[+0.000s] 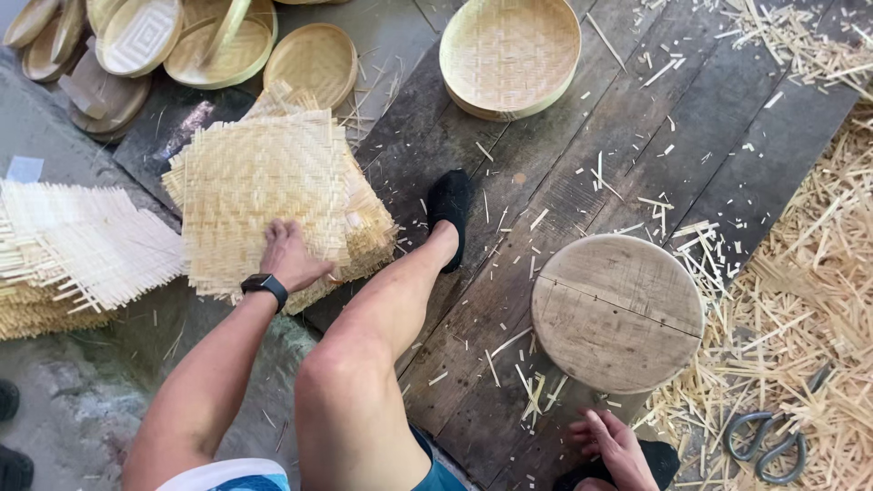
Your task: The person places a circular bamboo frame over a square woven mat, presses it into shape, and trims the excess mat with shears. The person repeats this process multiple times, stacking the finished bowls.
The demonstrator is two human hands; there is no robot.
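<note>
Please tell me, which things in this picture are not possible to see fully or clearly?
Head view:
- Left hand: its fingertips are tucked under the top woven mat, so the grip is unclear.
- Right hand: what lies beneath it cannot be made out.
- Stack of mats: count too fine to tell.
- Scissors: blades buried in bamboo offcuts.
- Trays top left: cut off by the frame edge.
</note>
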